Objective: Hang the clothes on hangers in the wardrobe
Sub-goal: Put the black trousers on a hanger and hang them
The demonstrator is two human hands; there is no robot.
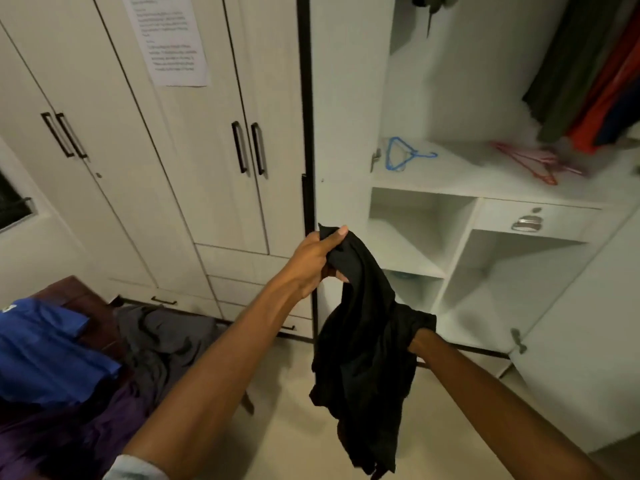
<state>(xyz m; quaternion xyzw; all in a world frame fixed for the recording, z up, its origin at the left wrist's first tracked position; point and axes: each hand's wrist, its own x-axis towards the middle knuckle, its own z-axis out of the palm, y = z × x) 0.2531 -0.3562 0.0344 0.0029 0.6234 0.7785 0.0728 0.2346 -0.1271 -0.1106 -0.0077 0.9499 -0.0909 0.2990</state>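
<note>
Blue hanger (pixel 403 154) and pink hangers (pixel 533 161) lie on shelf (pixel 460 178).

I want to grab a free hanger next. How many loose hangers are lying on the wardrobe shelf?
2 that I can tell: a blue hanger at the shelf's left end and a pink hanger toward the right; the blurred pink one may be several stacked.

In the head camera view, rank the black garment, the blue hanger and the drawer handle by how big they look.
1. black garment, though it is nearest the camera
2. blue hanger
3. drawer handle
</note>
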